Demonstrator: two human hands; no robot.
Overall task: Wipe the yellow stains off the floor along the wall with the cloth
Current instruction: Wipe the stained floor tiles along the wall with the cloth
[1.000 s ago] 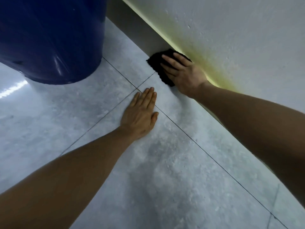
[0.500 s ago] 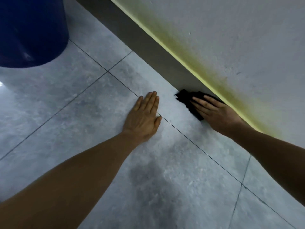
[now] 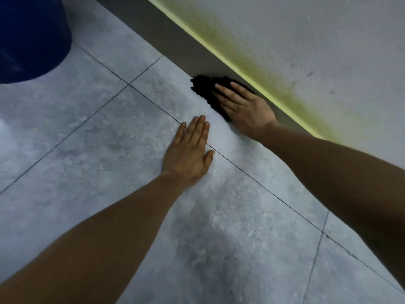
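Cloth (image 3: 205,88), black and bunched, lies on the grey tiled floor (image 3: 92,132) tight against the foot of the skirting strip (image 3: 175,40), pressed flat under the right hand (image 3: 243,106).

Head view, the only one supplied. The right hand lies palm down on the cloth with fingers extended and slightly spread; it presses rather than grips, and the front part of the cloth shows past the fingertips toward the upper left. The right forearm runs in from the right edge along the wall (image 3: 306,40).

The left hand (image 3: 190,150) rests open and flat on the bare tile, fingers together, holding nothing. It sits just beside the right hand, on the side away from the wall, with its fingers across a dark grout line (image 3: 263,185).

Yellow staining (image 3: 252,69) shows as a band along the bottom of the wall where it meets the skirting, greenish and spreading up the plaster, brighter at the lower edge. Whether any yellow lies on the tile itself cannot be told.

A dark blue drum (image 3: 30,36) stands on the floor at upper left, well apart from both hands.
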